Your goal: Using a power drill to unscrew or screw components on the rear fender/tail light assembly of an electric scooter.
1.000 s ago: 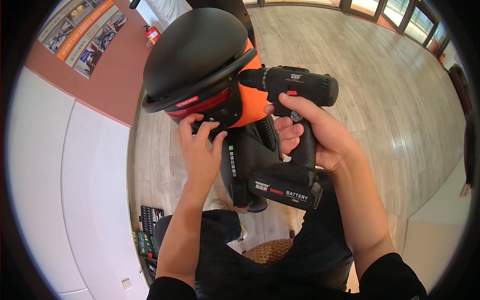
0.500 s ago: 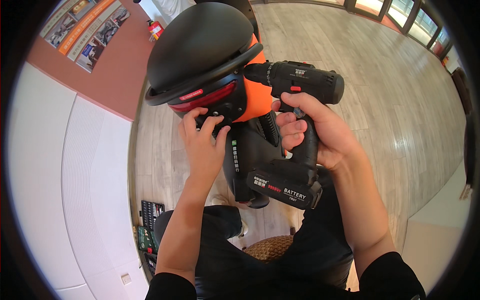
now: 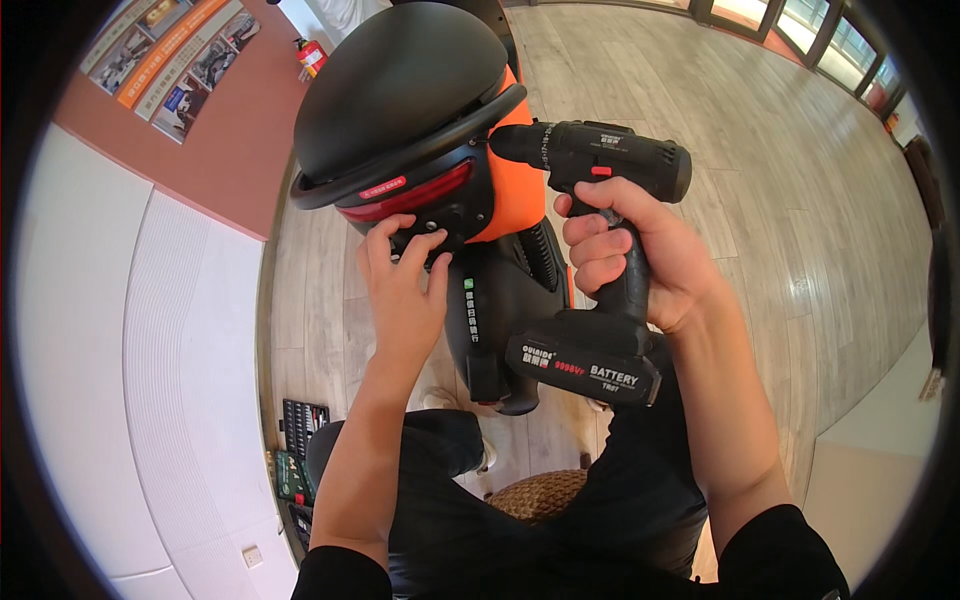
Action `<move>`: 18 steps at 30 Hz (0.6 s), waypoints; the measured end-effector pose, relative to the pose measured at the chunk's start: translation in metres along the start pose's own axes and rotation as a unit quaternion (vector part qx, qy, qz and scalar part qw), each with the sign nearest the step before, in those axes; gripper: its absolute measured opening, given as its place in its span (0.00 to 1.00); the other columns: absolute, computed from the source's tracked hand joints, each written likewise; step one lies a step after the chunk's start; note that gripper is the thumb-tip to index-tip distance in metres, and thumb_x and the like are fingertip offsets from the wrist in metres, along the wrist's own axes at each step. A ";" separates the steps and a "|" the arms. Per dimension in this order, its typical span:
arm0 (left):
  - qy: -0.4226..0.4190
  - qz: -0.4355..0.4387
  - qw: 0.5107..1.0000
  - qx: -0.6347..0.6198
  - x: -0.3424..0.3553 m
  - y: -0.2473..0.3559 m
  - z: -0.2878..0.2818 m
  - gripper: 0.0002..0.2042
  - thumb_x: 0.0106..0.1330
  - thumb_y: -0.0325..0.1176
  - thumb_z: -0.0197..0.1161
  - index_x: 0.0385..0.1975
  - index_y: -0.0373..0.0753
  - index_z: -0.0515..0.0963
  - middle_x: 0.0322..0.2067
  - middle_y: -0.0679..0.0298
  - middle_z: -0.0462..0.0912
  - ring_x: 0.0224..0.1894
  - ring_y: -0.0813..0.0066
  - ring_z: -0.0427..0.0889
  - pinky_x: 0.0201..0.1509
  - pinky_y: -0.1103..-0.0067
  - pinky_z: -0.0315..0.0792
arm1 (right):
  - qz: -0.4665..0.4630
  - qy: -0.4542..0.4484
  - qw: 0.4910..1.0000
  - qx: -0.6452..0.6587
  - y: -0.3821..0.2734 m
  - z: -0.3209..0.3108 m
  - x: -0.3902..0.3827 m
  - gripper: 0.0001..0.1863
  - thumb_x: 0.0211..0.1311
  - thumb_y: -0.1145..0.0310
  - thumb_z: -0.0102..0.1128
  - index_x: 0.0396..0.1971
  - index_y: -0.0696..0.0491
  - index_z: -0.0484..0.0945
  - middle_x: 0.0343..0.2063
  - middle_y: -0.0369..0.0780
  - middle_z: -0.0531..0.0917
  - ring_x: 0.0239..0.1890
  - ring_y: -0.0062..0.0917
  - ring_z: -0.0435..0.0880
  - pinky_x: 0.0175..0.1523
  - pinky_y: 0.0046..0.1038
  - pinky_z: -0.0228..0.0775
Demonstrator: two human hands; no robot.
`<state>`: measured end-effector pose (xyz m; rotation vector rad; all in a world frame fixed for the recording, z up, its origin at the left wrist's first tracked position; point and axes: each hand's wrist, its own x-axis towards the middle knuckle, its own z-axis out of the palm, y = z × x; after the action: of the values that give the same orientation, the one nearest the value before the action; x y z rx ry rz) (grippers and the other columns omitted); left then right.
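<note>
In front of me is an electric scooter with a black seat (image 3: 400,85), orange side panels (image 3: 515,195) and a red tail light (image 3: 415,195). My left hand (image 3: 405,285) rests its spread fingertips on the black panel (image 3: 455,222) under that light, close to a round bolt head (image 3: 431,226). What lies beneath the fingers is hidden. My right hand (image 3: 640,250) is wrapped around the grip of a black cordless drill (image 3: 615,155). The drill's nose points left at the scooter's side, by the grab rail's end; whether it touches cannot be told. Its battery (image 3: 585,365) hangs above my knee.
An open tool case (image 3: 300,430) with sockets lies on the floor at left, beside the white wall panel (image 3: 190,400). I sit on a woven stool (image 3: 540,497). A red fire extinguisher (image 3: 312,57) stands at the back left, and glass doors (image 3: 800,30) are far right.
The drill has shifted slightly right and its battery has swung right and a little up. My right fingers have closed further around its grip. My left hand has hardly moved.
</note>
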<state>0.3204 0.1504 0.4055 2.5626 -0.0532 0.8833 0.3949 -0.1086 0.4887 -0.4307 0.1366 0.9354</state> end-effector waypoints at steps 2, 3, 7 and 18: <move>0.001 0.000 1.000 0.000 -0.001 -0.002 0.001 0.13 0.59 0.24 0.72 0.44 0.43 0.85 0.57 0.60 0.74 0.57 0.55 0.70 0.61 0.65 0.67 | -0.006 0.003 1.000 -0.019 0.002 0.001 0.000 0.08 0.68 0.70 0.63 0.37 0.58 0.74 0.24 0.30 0.74 0.20 0.08 0.70 0.24 0.17 0.65; 0.002 -0.001 1.000 -0.001 -0.001 -0.003 0.002 0.13 0.59 0.24 0.72 0.44 0.43 0.85 0.57 0.60 0.74 0.57 0.55 0.70 0.61 0.65 0.67 | -0.013 0.007 0.999 -0.038 0.002 0.002 0.000 0.08 0.68 0.71 0.63 0.37 0.58 0.74 0.25 0.30 0.74 0.20 0.08 0.70 0.24 0.17 0.65; 0.000 -0.001 1.000 -0.002 -0.001 -0.002 0.001 0.13 0.59 0.24 0.72 0.44 0.43 0.85 0.57 0.60 0.74 0.57 0.55 0.70 0.61 0.65 0.67 | -0.019 0.010 0.998 -0.052 0.002 0.003 -0.002 0.08 0.68 0.70 0.62 0.38 0.58 0.74 0.25 0.30 0.74 0.20 0.08 0.69 0.25 0.17 0.65; -0.001 -0.001 1.000 -0.003 -0.001 -0.002 0.000 0.14 0.59 0.24 0.72 0.45 0.43 0.85 0.58 0.59 0.74 0.59 0.55 0.70 0.62 0.65 0.67 | -0.036 0.024 0.995 -0.088 0.005 0.007 -0.003 0.07 0.68 0.71 0.62 0.38 0.59 0.75 0.25 0.31 0.74 0.21 0.09 0.70 0.25 0.17 0.65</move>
<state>0.3200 0.1523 0.4041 2.5566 -0.0542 0.8784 0.3890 -0.1057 0.4941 -0.6189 0.0825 0.8704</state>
